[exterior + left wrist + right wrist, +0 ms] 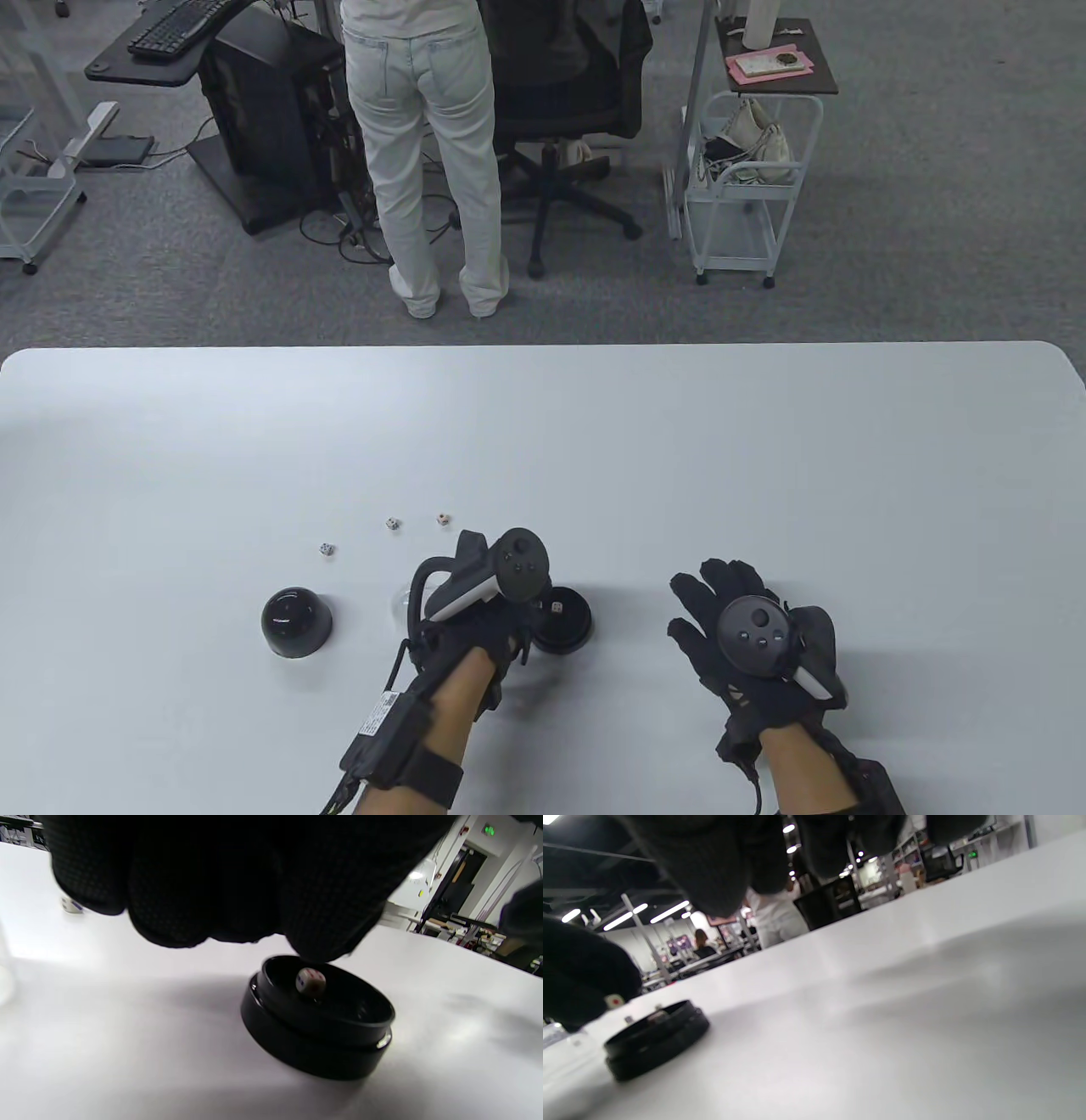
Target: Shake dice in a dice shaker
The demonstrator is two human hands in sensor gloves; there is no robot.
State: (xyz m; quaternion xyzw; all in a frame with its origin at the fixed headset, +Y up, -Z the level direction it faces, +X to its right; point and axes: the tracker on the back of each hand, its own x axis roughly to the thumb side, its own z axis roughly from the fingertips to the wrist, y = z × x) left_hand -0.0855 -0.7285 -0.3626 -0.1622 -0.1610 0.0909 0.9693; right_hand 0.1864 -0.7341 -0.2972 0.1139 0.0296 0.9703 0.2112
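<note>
Black shaker base [318,1035] is seen on the white tabletop [764,441] with one die [311,981] inside, left hand [475,628] hovering just above it with no visible grip, right hand [755,645] spread, released, dome lid [296,622] apart.

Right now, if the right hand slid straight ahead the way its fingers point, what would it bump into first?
Probably nothing. The right hand points up the table and slightly left, and that stretch looks bare to the far edge. The shaker base and the dice lie further left, off that line.
</note>
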